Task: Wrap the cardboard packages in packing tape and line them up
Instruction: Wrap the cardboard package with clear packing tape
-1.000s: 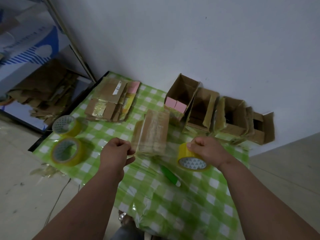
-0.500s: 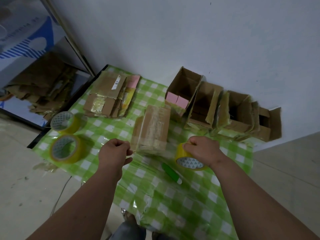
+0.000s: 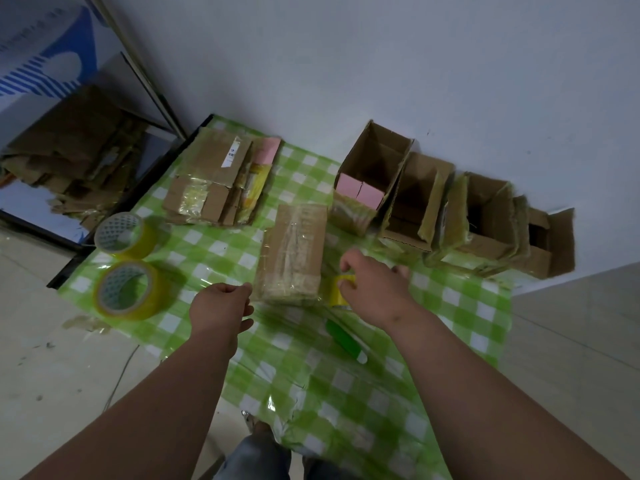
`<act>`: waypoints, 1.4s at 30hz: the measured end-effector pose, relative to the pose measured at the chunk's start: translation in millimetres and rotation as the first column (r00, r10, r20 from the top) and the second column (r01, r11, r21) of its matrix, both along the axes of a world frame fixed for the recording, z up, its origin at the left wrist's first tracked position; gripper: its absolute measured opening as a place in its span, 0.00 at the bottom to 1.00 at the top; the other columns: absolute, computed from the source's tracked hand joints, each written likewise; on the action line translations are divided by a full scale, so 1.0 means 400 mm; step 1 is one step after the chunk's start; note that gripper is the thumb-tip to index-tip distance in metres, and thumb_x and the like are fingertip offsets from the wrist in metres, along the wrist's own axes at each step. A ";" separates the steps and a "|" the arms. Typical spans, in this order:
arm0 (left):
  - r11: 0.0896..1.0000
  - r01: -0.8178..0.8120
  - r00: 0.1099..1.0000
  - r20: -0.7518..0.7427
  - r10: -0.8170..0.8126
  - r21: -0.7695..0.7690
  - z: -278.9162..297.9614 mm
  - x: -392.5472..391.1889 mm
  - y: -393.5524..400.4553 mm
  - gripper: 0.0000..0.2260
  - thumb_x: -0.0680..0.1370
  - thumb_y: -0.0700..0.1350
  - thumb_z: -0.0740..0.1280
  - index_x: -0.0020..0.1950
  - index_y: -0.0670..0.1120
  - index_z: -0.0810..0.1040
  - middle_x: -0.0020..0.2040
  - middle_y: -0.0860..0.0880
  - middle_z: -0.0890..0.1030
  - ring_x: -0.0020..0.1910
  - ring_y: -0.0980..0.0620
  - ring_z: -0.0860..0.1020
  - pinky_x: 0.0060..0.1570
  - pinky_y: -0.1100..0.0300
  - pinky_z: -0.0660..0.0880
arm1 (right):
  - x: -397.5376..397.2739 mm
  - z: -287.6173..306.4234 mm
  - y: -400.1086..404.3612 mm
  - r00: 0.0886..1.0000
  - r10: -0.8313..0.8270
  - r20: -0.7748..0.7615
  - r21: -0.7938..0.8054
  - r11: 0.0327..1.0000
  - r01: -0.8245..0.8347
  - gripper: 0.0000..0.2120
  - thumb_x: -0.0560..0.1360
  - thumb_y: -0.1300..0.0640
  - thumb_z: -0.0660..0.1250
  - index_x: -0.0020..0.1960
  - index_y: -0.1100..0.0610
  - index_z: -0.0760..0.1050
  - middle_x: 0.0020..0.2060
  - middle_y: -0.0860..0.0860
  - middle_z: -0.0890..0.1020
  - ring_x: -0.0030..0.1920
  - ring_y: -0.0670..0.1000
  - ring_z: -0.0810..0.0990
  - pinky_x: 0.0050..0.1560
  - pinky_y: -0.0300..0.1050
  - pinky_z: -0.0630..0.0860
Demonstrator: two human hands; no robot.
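Note:
A tape-wrapped cardboard package (image 3: pixel 292 252) lies on the green checked tablecloth (image 3: pixel 214 251) in the middle. My right hand (image 3: pixel 375 285) grips a yellow roll of packing tape (image 3: pixel 337 291) right beside the package's near right corner. My left hand (image 3: pixel 221 306) is curled at the package's near left corner; whether it pinches tape is not visible. Several open cardboard boxes stand in a row along the wall, the leftmost (image 3: pixel 370 174) with pink flaps.
Two spare yellow tape rolls (image 3: pixel 126 233) (image 3: pixel 130 289) lie at the left. A stack of flattened cardboard (image 3: pixel 214 181) sits at the back left. A green cutter (image 3: pixel 344 339) lies near my right forearm. The table's left edge drops to the floor.
My right hand has carried the tape roll up against the package's right corner, and the roll is now mostly hidden under it. My left hand stays at the left corner.

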State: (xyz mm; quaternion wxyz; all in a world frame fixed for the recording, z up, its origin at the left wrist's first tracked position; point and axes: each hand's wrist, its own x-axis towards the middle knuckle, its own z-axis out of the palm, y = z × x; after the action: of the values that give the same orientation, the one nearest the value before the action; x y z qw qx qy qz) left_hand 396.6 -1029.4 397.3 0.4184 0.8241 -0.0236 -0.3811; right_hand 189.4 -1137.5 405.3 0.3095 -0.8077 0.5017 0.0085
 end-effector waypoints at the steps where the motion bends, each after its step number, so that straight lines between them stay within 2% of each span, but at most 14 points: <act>1: 1.000 0.005 1.000 -0.003 -0.005 0.010 -0.003 0.002 -0.001 0.07 0.76 0.42 0.71 0.42 0.39 0.78 0.39 0.42 0.80 0.37 0.48 0.80 0.40 0.51 0.81 | 0.009 0.000 0.003 1.000 0.027 0.004 -0.016 1.000 -0.027 0.06 0.79 0.51 0.57 0.46 0.41 0.61 0.39 0.44 0.72 0.40 0.46 0.71 0.47 0.48 0.51; 6: 0.996 0.069 0.998 -0.005 -0.069 0.064 -0.015 0.005 -0.016 0.08 0.75 0.43 0.72 0.41 0.40 0.79 0.38 0.43 0.81 0.36 0.49 0.81 0.35 0.54 0.81 | 0.043 -0.013 0.011 0.995 0.087 -0.055 -0.030 0.996 -0.089 0.16 0.79 0.58 0.59 0.52 0.37 0.76 0.47 0.43 0.68 0.52 0.48 0.68 0.46 0.47 0.48; 9: 0.986 0.134 0.991 -0.032 -0.131 0.098 -0.019 0.004 -0.028 0.09 0.76 0.43 0.71 0.39 0.40 0.78 0.37 0.43 0.81 0.35 0.50 0.81 0.33 0.55 0.80 | 0.050 -0.018 0.014 0.995 0.079 -0.055 -0.019 0.997 -0.080 0.19 0.75 0.62 0.63 0.52 0.38 0.80 0.48 0.44 0.68 0.54 0.48 0.67 0.49 0.47 0.49; 11: 0.978 0.168 0.985 -0.054 -0.162 0.120 -0.020 0.008 -0.032 0.09 0.77 0.43 0.70 0.40 0.39 0.78 0.39 0.43 0.81 0.35 0.49 0.81 0.31 0.56 0.79 | 0.055 -0.016 0.013 0.996 0.064 -0.055 -0.015 0.998 -0.065 0.16 0.75 0.59 0.62 0.51 0.39 0.80 0.48 0.44 0.69 0.54 0.48 0.68 0.49 0.47 0.48; 14: 0.955 0.247 0.969 -0.060 -0.240 0.162 -0.015 0.019 -0.037 0.09 0.77 0.45 0.70 0.52 0.39 0.81 0.44 0.43 0.81 0.41 0.48 0.81 0.32 0.55 0.79 | 0.066 -0.011 0.014 0.998 0.032 -0.061 -0.039 0.999 -0.035 0.12 0.77 0.52 0.59 0.47 0.42 0.81 0.47 0.44 0.70 0.53 0.47 0.69 0.49 0.47 0.48; 17: 0.929 0.329 0.940 0.032 -0.339 0.171 -0.013 0.026 -0.040 0.21 0.76 0.44 0.71 0.69 0.46 0.74 0.49 0.45 0.79 0.46 0.47 0.79 0.39 0.53 0.79 | 0.076 -0.008 0.021 0.998 0.022 -0.058 -0.065 0.998 -0.025 0.11 0.76 0.50 0.60 0.41 0.44 0.79 0.46 0.44 0.71 0.52 0.47 0.70 0.47 0.47 0.48; 18: 0.916 0.367 0.915 0.114 -0.387 0.161 -0.011 0.025 -0.041 0.20 0.76 0.42 0.71 0.67 0.48 0.74 0.46 0.48 0.79 0.44 0.48 0.79 0.40 0.54 0.78 | 0.078 -0.007 0.023 0.998 0.024 -0.056 -0.069 0.997 -0.028 0.10 0.76 0.50 0.60 0.41 0.43 0.79 0.46 0.44 0.71 0.52 0.47 0.70 0.47 0.46 0.48; 21: 0.881 0.447 0.825 0.310 -0.473 0.154 -0.007 0.009 -0.045 0.09 0.75 0.36 0.66 0.48 0.50 0.76 0.37 0.54 0.77 0.34 0.56 0.75 0.31 0.62 0.67 | 0.077 -0.006 0.027 0.998 0.032 -0.061 -0.084 0.996 -0.037 0.07 0.76 0.49 0.63 0.43 0.42 0.79 0.47 0.44 0.71 0.53 0.47 0.69 0.47 0.45 0.47; 24: 0.844 0.507 0.770 0.349 -0.534 0.174 0.002 0.005 -0.034 0.12 0.75 0.37 0.65 0.39 0.55 0.74 0.36 0.58 0.77 0.32 0.58 0.74 0.29 0.63 0.65 | 0.070 -0.011 0.028 0.995 0.052 -0.082 -0.088 0.994 -0.060 0.04 0.72 0.45 0.68 0.46 0.41 0.78 0.48 0.44 0.69 0.55 0.48 0.68 0.48 0.45 0.47; 28: 0.797 0.587 0.731 0.331 -0.597 0.141 0.008 0.018 0.003 0.10 0.76 0.40 0.66 0.46 0.56 0.78 0.38 0.59 0.82 0.26 0.63 0.75 0.28 0.63 0.67 | 0.070 -0.017 0.032 0.995 0.060 -0.082 -0.090 0.994 -0.067 0.10 0.69 0.41 0.71 0.47 0.40 0.75 0.48 0.44 0.67 0.55 0.48 0.66 0.49 0.45 0.46; 32: 0.757 0.651 0.713 0.302 -0.633 0.050 0.013 0.025 0.024 0.15 0.75 0.40 0.71 0.47 0.62 0.76 0.44 0.61 0.83 0.41 0.68 0.80 0.40 0.67 0.75 | 0.072 -0.025 0.040 0.996 0.044 -0.072 -0.123 0.991 -0.052 0.10 0.69 0.41 0.72 0.44 0.40 0.72 0.47 0.43 0.66 0.55 0.48 0.67 0.52 0.46 0.48; 35: 0.737 0.676 0.699 0.312 -0.644 0.007 0.011 0.025 0.028 0.17 0.73 0.42 0.74 0.45 0.65 0.75 0.44 0.64 0.82 0.44 0.67 0.80 0.45 0.65 0.77 | 0.072 -0.028 0.050 0.998 0.020 -0.061 -0.163 0.986 -0.030 0.12 0.68 0.40 0.71 0.42 0.40 0.68 0.46 0.44 0.66 0.53 0.47 0.66 0.51 0.45 0.48; 40: 0.728 0.683 0.644 0.423 -0.638 0.059 -0.011 0.018 0.027 0.15 0.72 0.45 0.75 0.46 0.63 0.74 0.40 0.66 0.78 0.40 0.69 0.78 0.39 0.71 0.71 | 0.086 -0.037 0.066 0.996 -0.014 -0.085 -0.253 0.967 -0.008 0.13 0.68 0.36 0.70 0.44 0.42 0.73 0.46 0.44 0.66 0.51 0.47 0.66 0.49 0.45 0.47; 42: 0.719 0.687 0.604 0.470 -0.644 0.102 -0.020 0.017 0.026 0.11 0.72 0.46 0.75 0.48 0.58 0.76 0.38 0.65 0.76 0.38 0.67 0.77 0.36 0.72 0.67 | 0.091 -0.040 0.072 0.995 -0.041 -0.095 -0.276 0.961 0.014 0.13 0.68 0.35 0.70 0.45 0.42 0.75 0.46 0.44 0.67 0.50 0.48 0.66 0.49 0.45 0.47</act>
State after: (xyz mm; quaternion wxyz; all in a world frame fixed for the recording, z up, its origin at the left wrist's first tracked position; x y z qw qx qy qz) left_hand 403.5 -1019.2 389.4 0.2631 0.8028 -0.4469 -0.2942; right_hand 225.9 -1108.7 389.2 0.1692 -0.8343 0.5241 -0.0251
